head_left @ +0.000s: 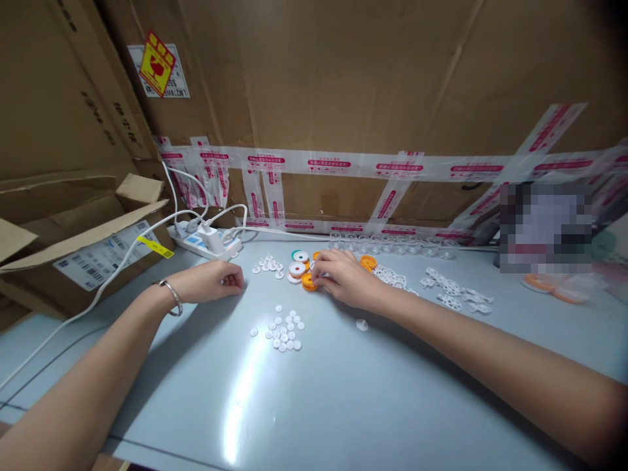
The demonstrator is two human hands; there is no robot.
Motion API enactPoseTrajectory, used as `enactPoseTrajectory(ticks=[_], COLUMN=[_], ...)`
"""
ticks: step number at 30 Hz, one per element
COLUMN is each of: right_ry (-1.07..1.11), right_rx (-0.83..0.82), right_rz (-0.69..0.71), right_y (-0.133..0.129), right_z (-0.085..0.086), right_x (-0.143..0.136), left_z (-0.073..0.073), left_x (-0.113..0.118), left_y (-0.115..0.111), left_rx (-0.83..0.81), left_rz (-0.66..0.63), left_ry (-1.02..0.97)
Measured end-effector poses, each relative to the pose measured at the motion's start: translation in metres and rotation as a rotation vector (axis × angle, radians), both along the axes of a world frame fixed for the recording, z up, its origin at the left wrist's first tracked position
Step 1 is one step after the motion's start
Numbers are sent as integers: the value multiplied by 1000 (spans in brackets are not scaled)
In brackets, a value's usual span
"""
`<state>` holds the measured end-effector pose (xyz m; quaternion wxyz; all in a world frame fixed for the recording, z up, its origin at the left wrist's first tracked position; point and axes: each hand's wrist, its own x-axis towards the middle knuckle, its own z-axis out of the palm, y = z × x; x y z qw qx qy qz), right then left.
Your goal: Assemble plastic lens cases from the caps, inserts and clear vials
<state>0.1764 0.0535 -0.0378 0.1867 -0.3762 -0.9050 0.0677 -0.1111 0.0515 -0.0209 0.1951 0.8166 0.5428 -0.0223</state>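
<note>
My right hand (343, 276) reaches over a cluster of round plastic parts at the back middle of the table. Its thumb and fingers are closed at an orange wheel-like part (309, 282). White-and-orange rings (297, 269) and a white-and-green ring (301, 256) lie beside it. My left hand (223, 279) rests on the table with its fingers curled in, and nothing shows in it. To its right stand small white pegged discs (269, 263). Nearer to me lies a loose group of small white gears (284, 337). A single white disc (362, 325) lies below my right forearm.
Clear plastic round pieces (400, 246) line the back. Flat white cut-out parts (449, 286) lie to the right, near orange rings (540, 282). A power strip (210, 241) with white cables and an open cardboard box (98, 242) stand left. A large taped carton (343, 85) walls the back.
</note>
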Motion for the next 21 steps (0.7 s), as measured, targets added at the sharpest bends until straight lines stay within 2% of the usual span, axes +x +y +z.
enactPoseTrajectory(ticks=[4, 7, 10, 13, 16, 21], right_ry=[76, 169, 168, 131, 120, 129], right_rx=[45, 84, 142, 190, 210, 199], right_rz=[-9, -11, -10, -16, -27, -25], right_y=[-19, -45, -69, -83, -84, -78], right_z=[15, 18, 4, -14, -25, -28], right_x=[14, 39, 66, 85, 91, 87], left_z=[0, 0, -2, -4, -4, -2], left_x=[1, 1, 0, -1, 0, 1], left_y=[0, 0, 1, 3, 3, 2], left_rx=[7, 6, 9, 9, 8, 4], left_rz=[-6, -2, -2, -9, -19, -21], left_ry=[-7, -11, -1, 18, 24, 14])
